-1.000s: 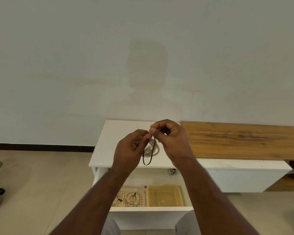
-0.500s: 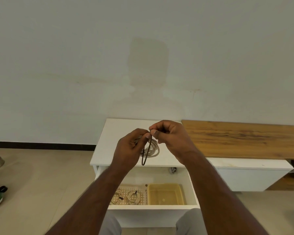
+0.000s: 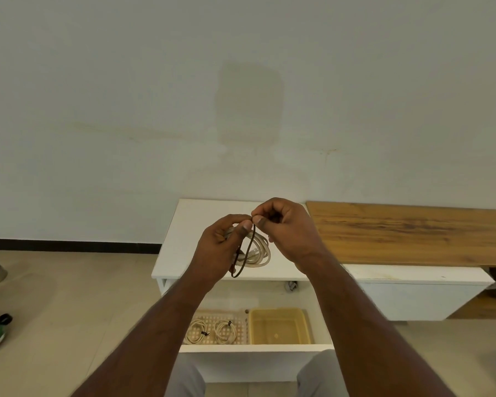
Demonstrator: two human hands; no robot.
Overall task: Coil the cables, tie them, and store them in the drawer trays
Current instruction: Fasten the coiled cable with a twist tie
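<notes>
White cabinet top (image 3: 189,224) w/ coiled cable (image 3: 259,250)

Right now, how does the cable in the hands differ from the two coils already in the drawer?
The held cable is above the cabinet top, its dark tie hanging as a loose loop; the stored coils lie in the perforated tray, each cinched with a small tie. The held cable looks larger. All are pale coils.

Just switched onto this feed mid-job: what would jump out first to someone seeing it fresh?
Dead centre, the left hand grips a coiled white cable above the white cabinet top, while the right hand pinches a dark tie loop hanging across it. Below, the open drawer holds a perforated tray with two tied cable coils and a yellow tray beside it.
</notes>
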